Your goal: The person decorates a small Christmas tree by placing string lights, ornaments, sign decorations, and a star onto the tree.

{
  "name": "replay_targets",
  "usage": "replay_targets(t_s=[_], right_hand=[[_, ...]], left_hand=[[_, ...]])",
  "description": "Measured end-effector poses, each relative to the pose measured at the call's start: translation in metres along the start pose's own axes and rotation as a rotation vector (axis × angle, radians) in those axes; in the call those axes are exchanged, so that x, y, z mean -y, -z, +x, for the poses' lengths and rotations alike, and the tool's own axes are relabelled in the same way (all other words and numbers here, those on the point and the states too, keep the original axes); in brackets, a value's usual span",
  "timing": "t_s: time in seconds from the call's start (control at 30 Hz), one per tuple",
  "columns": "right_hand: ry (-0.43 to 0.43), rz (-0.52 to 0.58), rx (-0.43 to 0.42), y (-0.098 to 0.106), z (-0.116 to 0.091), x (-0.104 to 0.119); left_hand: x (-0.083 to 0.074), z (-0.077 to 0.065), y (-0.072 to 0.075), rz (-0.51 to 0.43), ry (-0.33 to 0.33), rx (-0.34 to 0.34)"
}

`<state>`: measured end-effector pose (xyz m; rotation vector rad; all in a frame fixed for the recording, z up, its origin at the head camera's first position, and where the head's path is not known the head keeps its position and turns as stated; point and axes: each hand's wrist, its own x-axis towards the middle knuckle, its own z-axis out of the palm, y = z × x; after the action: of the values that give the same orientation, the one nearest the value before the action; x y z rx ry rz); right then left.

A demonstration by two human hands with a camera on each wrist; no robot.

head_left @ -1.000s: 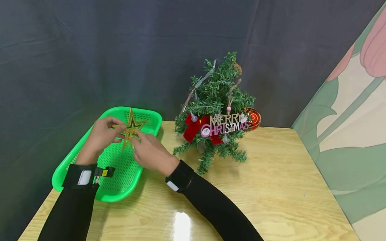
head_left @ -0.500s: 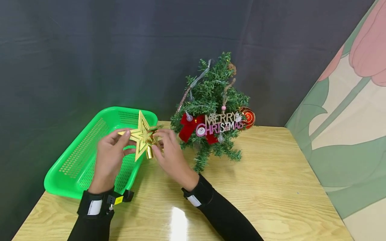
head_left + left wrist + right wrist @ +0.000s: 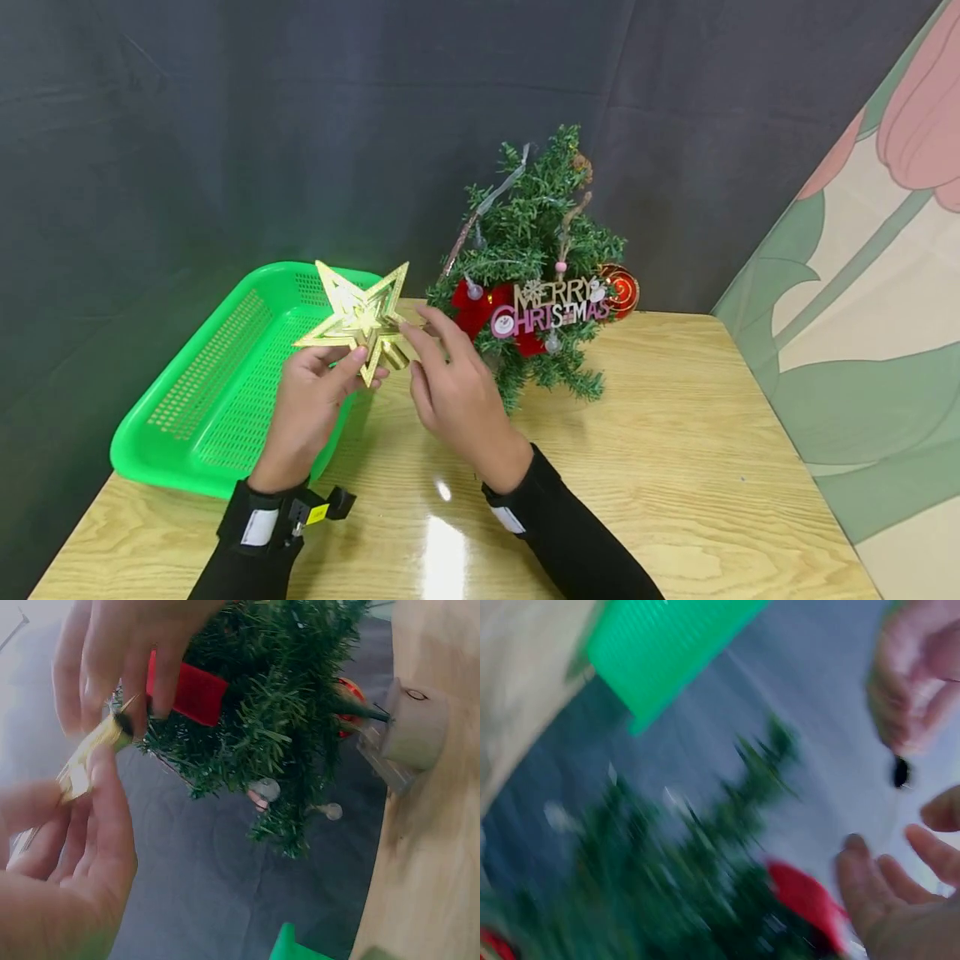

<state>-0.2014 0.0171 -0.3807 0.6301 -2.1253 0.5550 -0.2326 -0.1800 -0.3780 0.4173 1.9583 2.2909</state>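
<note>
A gold star tree topper (image 3: 363, 319) is raised above the right side of a green basket (image 3: 142, 477). My left hand (image 3: 303, 417) pinches it low down, thumb in front, near its short gold tube (image 3: 105, 733). The tube's dark hollow end shows in the left wrist view. My right hand (image 3: 468, 404) is beside the star's right points with its fingers loosely extended. In the blurred right wrist view, that hand's fingers (image 3: 870, 881) appear apart from the tube end. A small decorated Christmas tree (image 3: 525, 218) stands just behind and to the right.
On the tree hang a "Merry Christmas" sign (image 3: 553, 307), a red bow (image 3: 471, 310), a red ball (image 3: 621, 292) and small clear bulbs. Its pale round base (image 3: 420, 724) rests on the wooden table (image 3: 675, 467). A dark cloth backdrop (image 3: 337, 125) rises behind.
Both hands have brought the star from over the basket rightward and nearer. It has turned so its face shows. The right hand's fingers have come off the star, while the left keeps its pinch.
</note>
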Motion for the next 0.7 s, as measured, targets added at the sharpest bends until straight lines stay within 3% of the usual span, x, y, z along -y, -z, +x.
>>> replay_targets(t_s=[0.1, 0.2, 0.4, 0.53, 0.7], right_hand=[[0.021, -0.115, 0.014, 0.025, -0.003, 0.005], [0.032, -0.096, -0.044, 0.049, -0.004, 0.004], [-0.019, -0.025, -0.261, 0.088, -0.003, -0.023], [-0.138, -0.022, -0.349, 0.11, -0.001, -0.05], [-0.264, 0.011, -0.383, 0.132, 0.009, -0.083]], left_hand=[[-0.003, 0.008, -0.007, -0.108, -0.031, -0.073], [-0.008, 0.017, -0.017, -0.244, -0.059, -0.094], [-0.026, 0.033, -0.04, -0.526, -0.093, -0.012], [-0.043, 0.048, -0.055, -0.556, -0.091, 0.057], [-0.066, 0.074, -0.074, -0.51, -0.11, 0.072]])
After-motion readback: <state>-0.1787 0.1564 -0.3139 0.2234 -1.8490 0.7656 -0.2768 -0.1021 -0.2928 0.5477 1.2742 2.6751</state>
